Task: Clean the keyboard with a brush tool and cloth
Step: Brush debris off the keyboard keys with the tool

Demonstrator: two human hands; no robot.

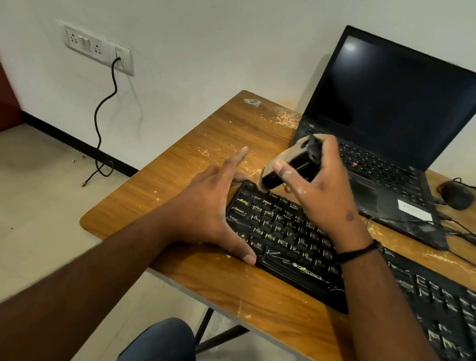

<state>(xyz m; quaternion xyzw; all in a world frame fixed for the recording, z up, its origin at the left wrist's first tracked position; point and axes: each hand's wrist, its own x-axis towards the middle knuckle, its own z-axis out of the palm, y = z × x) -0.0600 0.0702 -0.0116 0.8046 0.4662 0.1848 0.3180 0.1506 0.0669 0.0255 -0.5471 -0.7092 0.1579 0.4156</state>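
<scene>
- Our left hand (209,209), fingers spread flat, braces the keyboard's (290,242) left end on the desk (188,168).
- Our right hand (320,189) grips the brush tool (285,165) over the top-left keys.
- Brushing step appears in hand; next, we sweep along the key rows. No cloth visible.

light: even, soft indoor | glare: pale spot on black laptop screen (349,47) | edges: wide-angle bending, slight blur

A wooden table (199,161), scratched and speckled with pale dust, carries a black keyboard (294,251) along its near edge, an open laptop (388,141) behind it, a black mouse (456,195) with trailing cables, and perhaps a sticker (251,101) at the far corner.
</scene>
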